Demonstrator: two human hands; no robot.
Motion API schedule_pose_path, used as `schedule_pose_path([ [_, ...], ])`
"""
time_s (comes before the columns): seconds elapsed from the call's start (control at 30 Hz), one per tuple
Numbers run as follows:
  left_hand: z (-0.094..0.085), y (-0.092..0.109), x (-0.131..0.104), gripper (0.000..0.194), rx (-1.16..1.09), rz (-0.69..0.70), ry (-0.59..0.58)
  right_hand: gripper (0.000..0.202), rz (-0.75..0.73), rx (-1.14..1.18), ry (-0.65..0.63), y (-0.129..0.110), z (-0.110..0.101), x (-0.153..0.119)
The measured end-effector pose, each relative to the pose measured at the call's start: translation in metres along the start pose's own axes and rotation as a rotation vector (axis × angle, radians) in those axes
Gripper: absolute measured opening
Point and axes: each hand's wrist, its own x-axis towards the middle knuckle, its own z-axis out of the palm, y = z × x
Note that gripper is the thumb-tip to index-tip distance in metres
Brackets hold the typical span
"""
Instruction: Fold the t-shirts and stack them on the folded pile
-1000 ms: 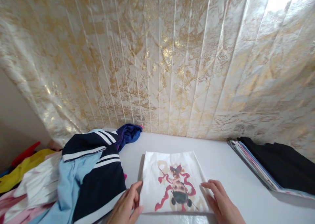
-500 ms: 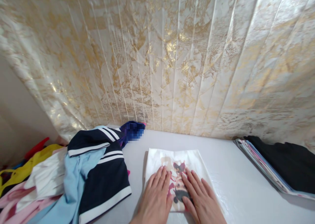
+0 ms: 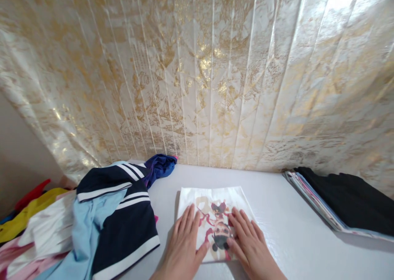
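Observation:
A folded white T-shirt [image 3: 212, 193] with a cartoon figure printed on it lies flat on the white table, the figure's head toward me. My left hand [image 3: 184, 241] rests palm down on its left side, fingers stretched out and the thumb pointing inward. On the right side of the print lies my right hand [image 3: 248, 241], also flat with its fingers a little apart. Neither hand grips the cloth. Parts of the shirt's side edges are hidden under the hands.
Loose clothes pile up at the left, with a navy and light-blue garment with white stripes [image 3: 129, 226] nearest. A dark blue cloth [image 3: 161, 167] lies behind it. At the right is a stack of folded clothes topped by a black garment [image 3: 344, 202]. A gold-patterned curtain [image 3: 197, 74] hangs behind the table [image 3: 289, 239].
My left hand has slid left, away from the right one, so more of the printed figure shows between them. The view has shifted slightly to the right.

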Motion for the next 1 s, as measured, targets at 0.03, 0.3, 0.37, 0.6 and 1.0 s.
schedule_pose_path([
  [0.03,-0.003,-0.002,0.003,0.069,0.001,-0.09,-0.019,0.051,0.06,0.032,0.002,0.008,0.0,0.005],
  [0.3,-0.038,-0.037,0.089,0.06,-0.232,-0.473,-0.056,0.045,0.521,0.401,0.004,0.07,-0.011,0.087],
  [0.37,-0.037,-0.051,0.115,0.044,-0.272,-0.488,-0.057,0.032,0.535,0.448,0.028,0.076,-0.01,0.104],
  [0.6,-0.044,-0.064,0.196,0.032,-0.396,-0.442,-0.041,0.027,0.528,0.661,0.128,0.093,-0.021,0.161],
  [1.0,-0.143,-0.005,0.049,0.015,-0.556,-0.009,-0.119,0.028,0.175,0.806,-0.113,0.042,-0.168,0.06],
])
